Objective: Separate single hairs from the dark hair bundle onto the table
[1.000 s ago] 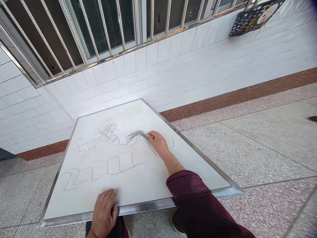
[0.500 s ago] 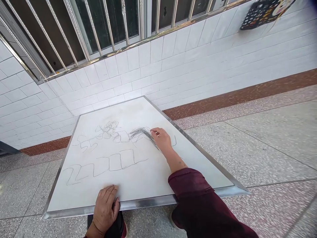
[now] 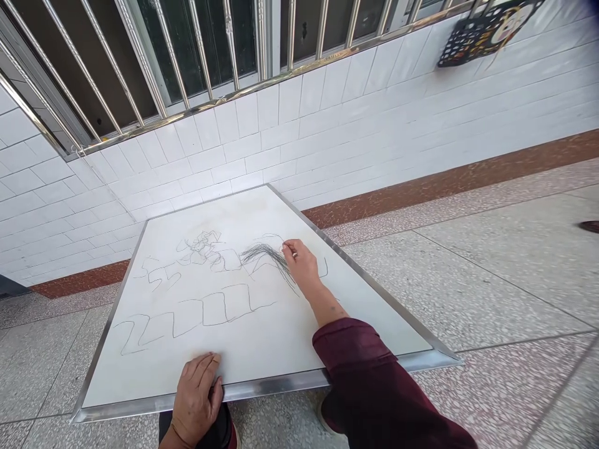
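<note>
Lightly, the right hand pinches dark strands between closed fingertips, nearer the table's right edge, while the left hand (loosely open, palm down) rests on the near edge.

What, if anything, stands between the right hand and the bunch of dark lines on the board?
Nothing visible: the right hand has its fingers at the dark lines; the left hand rests apart, on the near edge of the white board.

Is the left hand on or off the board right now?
On the white board: the left hand lies across its near metal frame, fingers resting on the surface.
</note>
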A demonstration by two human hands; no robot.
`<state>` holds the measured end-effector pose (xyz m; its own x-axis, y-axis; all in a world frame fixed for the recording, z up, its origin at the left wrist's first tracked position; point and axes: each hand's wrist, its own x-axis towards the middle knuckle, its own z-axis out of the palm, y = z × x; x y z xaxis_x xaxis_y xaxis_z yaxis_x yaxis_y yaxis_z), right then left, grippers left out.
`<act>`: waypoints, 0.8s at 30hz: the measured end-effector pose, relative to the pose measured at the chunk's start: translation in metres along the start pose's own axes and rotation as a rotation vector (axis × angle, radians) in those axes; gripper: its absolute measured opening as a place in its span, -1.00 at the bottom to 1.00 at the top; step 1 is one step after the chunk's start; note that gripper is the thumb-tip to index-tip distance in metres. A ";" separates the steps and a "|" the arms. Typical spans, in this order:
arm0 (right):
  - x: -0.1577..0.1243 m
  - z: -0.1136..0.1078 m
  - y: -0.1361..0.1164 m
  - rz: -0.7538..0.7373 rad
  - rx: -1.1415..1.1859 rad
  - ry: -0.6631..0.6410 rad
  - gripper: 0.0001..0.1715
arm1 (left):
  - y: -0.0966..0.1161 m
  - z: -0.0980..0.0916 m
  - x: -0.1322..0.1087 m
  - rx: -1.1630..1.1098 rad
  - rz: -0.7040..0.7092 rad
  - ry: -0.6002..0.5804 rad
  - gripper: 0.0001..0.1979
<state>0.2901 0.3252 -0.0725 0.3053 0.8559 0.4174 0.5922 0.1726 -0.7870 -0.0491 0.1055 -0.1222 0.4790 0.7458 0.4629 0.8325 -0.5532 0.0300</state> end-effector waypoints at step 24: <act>0.000 0.006 0.010 -0.031 -0.351 -0.234 -0.77 | -0.001 -0.003 0.003 -0.003 0.017 0.017 -0.59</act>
<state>0.2915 0.3304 -0.0830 0.1295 0.9474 0.2926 0.8288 0.0586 -0.5565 -0.0492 0.1068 -0.1188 0.4881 0.7303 0.4780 0.8234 -0.5668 0.0252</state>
